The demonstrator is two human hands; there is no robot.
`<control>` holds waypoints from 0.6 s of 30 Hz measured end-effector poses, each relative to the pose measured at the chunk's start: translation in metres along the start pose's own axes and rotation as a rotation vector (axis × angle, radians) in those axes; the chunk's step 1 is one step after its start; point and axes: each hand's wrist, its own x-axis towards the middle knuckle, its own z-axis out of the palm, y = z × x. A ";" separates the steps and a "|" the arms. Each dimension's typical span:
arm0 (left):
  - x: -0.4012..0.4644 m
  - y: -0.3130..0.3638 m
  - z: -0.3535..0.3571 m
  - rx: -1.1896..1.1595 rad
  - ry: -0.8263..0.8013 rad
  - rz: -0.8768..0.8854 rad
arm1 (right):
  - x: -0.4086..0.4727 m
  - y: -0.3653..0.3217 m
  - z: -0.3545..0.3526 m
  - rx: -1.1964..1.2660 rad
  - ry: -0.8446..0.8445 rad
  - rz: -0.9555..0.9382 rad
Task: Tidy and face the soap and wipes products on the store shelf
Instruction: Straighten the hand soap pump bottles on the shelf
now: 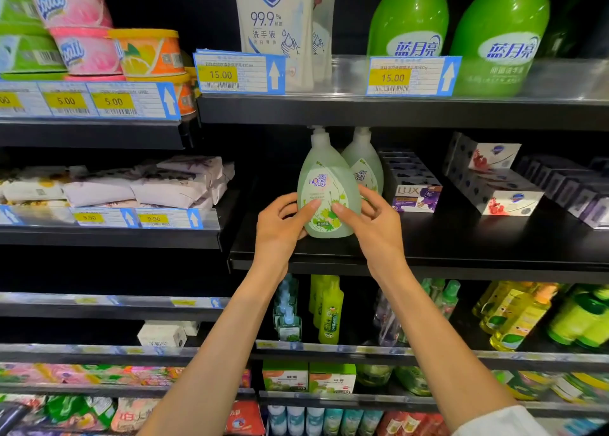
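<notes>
A pale green pump bottle of hand soap (324,185) stands upright near the front of the black middle shelf (461,244), label facing me. My left hand (280,224) grips its left side and my right hand (372,221) grips its right side, thumbs on the label. A second identical bottle (364,162) stands just behind it to the right. Boxed LUX soap bars (415,198) lie in a row to the right, with white and dark soap boxes (507,201) further right. Packs of wipes (138,188) are stacked on the left shelf.
Above are white Safeguard refill pouches (276,23), green bottles (501,37) and round air freshener tubs (82,50) behind price tags. The lower shelf holds yellow-green bottles (329,310) and more bottles (514,317). Bare shelf lies left of the held bottle.
</notes>
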 end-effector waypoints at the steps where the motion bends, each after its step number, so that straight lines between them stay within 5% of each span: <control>1: 0.000 -0.001 -0.001 -0.010 -0.029 0.003 | 0.000 0.002 0.000 -0.031 -0.019 -0.016; 12: 0.003 0.009 -0.006 0.042 -0.259 0.033 | 0.001 0.008 -0.006 -0.222 -0.296 -0.133; 18: 0.006 0.007 -0.008 -0.021 -0.237 -0.071 | 0.000 0.003 -0.004 -0.244 -0.320 -0.142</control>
